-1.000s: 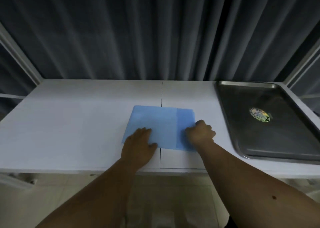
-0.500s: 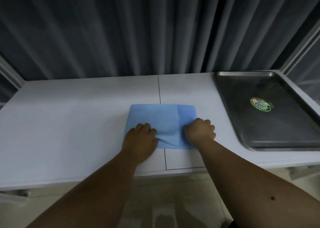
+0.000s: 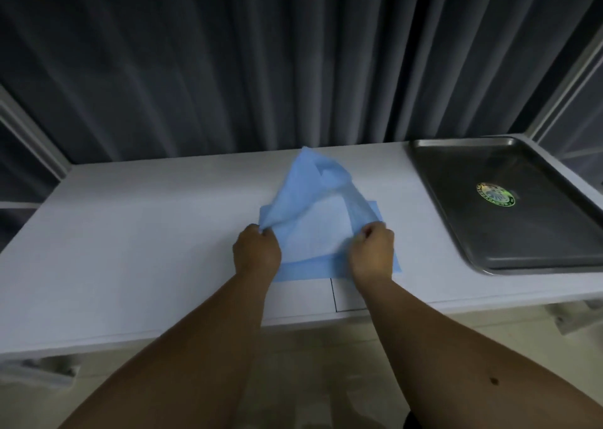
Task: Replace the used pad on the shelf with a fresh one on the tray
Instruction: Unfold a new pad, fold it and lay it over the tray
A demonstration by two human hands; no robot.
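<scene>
**Lifting a blue pad off the white shelf**

Pinching the blue pad (image 3: 313, 193) at two points, both hands sit just below the middle of the frame. The left hand (image 3: 257, 253) grips a bunched corner of the upper layer between thumb and curled fingers; the right hand (image 3: 372, 255) clenches another part of the same layer. Between them the sheet rises into a peak toward the upper centre, while its lower layer lies flat on the white shelf (image 3: 137, 232), showing a paler inner face with a darker blue border along the near edge.

At the right of the frame a stainless steel tray (image 3: 456, 219) rests on the shelf, well apart from the pad. Inside it only a round green sticker (image 3: 496, 194) shows on the tray floor. Dark pleated curtains (image 3: 228, 63) fill the upper frame.
</scene>
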